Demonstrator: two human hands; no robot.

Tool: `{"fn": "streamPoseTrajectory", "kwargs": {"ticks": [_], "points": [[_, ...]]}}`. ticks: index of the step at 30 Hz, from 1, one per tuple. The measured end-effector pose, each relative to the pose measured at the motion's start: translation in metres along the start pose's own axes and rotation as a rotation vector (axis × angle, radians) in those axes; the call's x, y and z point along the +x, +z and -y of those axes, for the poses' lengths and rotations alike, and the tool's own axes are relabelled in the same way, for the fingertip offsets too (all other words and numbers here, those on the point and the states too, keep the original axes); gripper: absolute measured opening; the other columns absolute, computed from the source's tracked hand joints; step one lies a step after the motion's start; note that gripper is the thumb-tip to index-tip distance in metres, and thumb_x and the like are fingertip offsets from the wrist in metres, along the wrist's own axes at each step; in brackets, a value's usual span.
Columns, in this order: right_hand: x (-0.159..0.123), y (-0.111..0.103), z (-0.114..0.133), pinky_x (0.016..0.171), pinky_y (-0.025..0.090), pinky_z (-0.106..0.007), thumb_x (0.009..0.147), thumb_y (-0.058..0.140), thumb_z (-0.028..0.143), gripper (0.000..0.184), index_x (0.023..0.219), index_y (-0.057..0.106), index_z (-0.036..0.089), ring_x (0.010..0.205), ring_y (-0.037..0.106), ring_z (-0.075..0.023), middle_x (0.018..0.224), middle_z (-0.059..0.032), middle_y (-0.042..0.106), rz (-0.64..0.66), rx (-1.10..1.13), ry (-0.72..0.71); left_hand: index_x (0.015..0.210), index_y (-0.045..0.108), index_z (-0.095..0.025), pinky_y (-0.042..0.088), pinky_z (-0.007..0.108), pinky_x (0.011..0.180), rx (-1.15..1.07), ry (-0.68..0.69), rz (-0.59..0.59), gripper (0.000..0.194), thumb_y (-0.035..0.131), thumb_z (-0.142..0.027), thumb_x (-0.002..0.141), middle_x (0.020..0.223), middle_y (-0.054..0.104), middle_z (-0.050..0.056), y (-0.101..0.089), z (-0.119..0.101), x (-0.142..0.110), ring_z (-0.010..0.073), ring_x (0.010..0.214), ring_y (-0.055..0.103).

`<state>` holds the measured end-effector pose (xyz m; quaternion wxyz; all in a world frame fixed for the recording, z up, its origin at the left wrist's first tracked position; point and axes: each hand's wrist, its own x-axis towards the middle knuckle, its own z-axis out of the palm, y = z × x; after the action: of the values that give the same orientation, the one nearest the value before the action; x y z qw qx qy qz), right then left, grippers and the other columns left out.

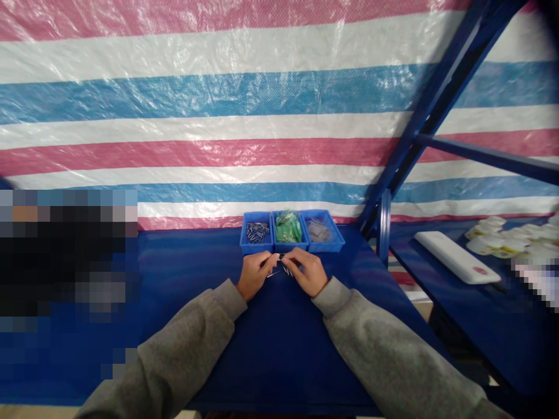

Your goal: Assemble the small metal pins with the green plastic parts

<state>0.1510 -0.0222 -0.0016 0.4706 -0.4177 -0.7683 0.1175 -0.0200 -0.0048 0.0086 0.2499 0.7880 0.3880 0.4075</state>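
Head-worn view, facing forward and down, close range

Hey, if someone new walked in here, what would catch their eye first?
The striped tarpaulin in pink, white and blue fills the wall ahead. Below it, three blue bins sit on a blue table, with the left hand and right hand meeting over small metal pins just in front.

3 blue bins (256, 247); tarpaulin (279, 105) striped pink, white, blue.

Tiny metal pieces (283, 269) are half hidden, their shape unclear.
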Motion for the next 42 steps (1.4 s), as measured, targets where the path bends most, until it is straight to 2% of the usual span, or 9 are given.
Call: {"fn": "streamPoseTrajectory", "kwargs": {"ticks": [7,10,15,18,23,29,34,38,42], "points": [[-0.002,0.003,-0.003,0.06,0.04,-0.024,0.091,0.038,0.035,0.035,0.065,0.055,0.019,0.058,0.052,-0.0128,0.06,-0.0017,0.055,0.038,-0.033,0.009,0.085,0.064,-0.015,0.045,0.022,0.061,-0.031,0.064,-0.043,0.023,0.051,-0.033,0.085,0.079,0.064,0.005,-0.001,-0.003,0.0,0.0118,0.067,0.057],[-0.002,0.003,-0.005,0.059,0.039,-0.024,0.092,0.038,0.036,0.038,0.063,0.055,0.019,0.056,0.052,-0.0122,0.058,-0.0014,0.055,0.056,-0.04,0.013,0.086,0.064,-0.015,0.047,0.023,0.064,-0.049,0.078,-0.064,0.021,0.05,-0.031,0.085,0.085,0.065,0.006,-0.001,-0.005,0.0,0.0127,0.072,0.058],[0.0,0.001,-0.006,0.06,0.04,-0.024,0.091,0.038,0.037,0.038,0.065,0.058,0.018,0.059,0.055,-0.0132,0.062,-0.0025,0.058,-0.026,-0.06,0.052,0.085,0.055,-0.014,0.049,0.022,0.061,-0.215,-0.009,-0.11,0.021,0.046,-0.033,0.087,0.1,0.063,0.009,0.001,-0.005,-0.002,0.0129,0.076,0.061],[0.0,0.001,-0.006,0.06,0.04,-0.025,0.091,0.038,0.036,0.038,0.065,0.058,0.018,0.059,0.055,-0.0133,0.061,-0.0027,0.058,-0.044,-0.063,0.057,0.082,0.049,-0.015,0.048,0.021,0.056,-0.284,-0.054,-0.092,0.02,0.044,-0.033,0.088,0.09,0.065,0.007,0.003,-0.002,-0.003,0.0099,0.065,0.06],[-0.001,0.003,-0.006,0.06,0.039,-0.024,0.091,0.039,0.033,0.035,0.067,0.059,0.017,0.058,0.054,-0.0125,0.062,-0.0031,0.059,-0.036,-0.063,0.051,0.073,0.051,-0.015,0.044,0.02,0.057,-0.119,-0.057,-0.063,0.023,0.049,-0.033,0.086,0.063,0.056,-0.001,0.003,0.001,-0.002,0.0081,0.056,0.052],[-0.002,0.003,-0.008,0.062,0.041,-0.025,0.09,0.04,0.031,0.031,0.07,0.06,0.017,0.061,0.056,-0.0137,0.065,-0.0035,0.06,-0.068,-0.063,0.054,0.077,0.062,-0.015,0.045,0.022,0.066,0.006,0.039,-0.071,0.022,0.052,-0.032,0.084,0.073,0.063,0.002,-0.001,0.0,0.0,0.0119,0.067,0.057],[-0.001,0.003,-0.006,0.063,0.043,-0.025,0.089,0.042,0.032,0.025,0.08,0.06,0.018,0.065,0.057,-0.0144,0.074,-0.0041,0.062,-0.091,-0.026,0.067,0.09,0.065,-0.016,0.046,0.022,0.064,-0.034,0.05,-0.052,0.023,0.047,-0.031,0.087,0.082,0.066,0.005,0.001,0.006,0.001,0.0116,0.065,0.058],[-0.002,0.004,-0.003,0.062,0.044,-0.024,0.087,0.045,0.032,0.021,0.09,0.06,0.018,0.063,0.056,-0.0134,0.076,-0.0036,0.062,-0.034,0.009,0.052,0.097,0.059,-0.015,0.045,0.019,0.057,-0.103,-0.021,-0.031,0.024,0.046,-0.032,0.087,0.064,0.061,0.0,0.005,0.01,0.0,0.0085,0.054,0.054],[-0.002,0.004,-0.002,0.061,0.043,-0.024,0.088,0.044,0.032,0.021,0.083,0.059,0.019,0.062,0.056,-0.0133,0.071,-0.0027,0.06,0.013,0.007,0.034,0.1,0.058,-0.015,0.043,0.017,0.053,-0.135,-0.052,0.003,0.025,0.046,-0.033,0.087,0.055,0.056,-0.004,0.005,0.008,-0.001,0.0072,0.049,0.051]]}}
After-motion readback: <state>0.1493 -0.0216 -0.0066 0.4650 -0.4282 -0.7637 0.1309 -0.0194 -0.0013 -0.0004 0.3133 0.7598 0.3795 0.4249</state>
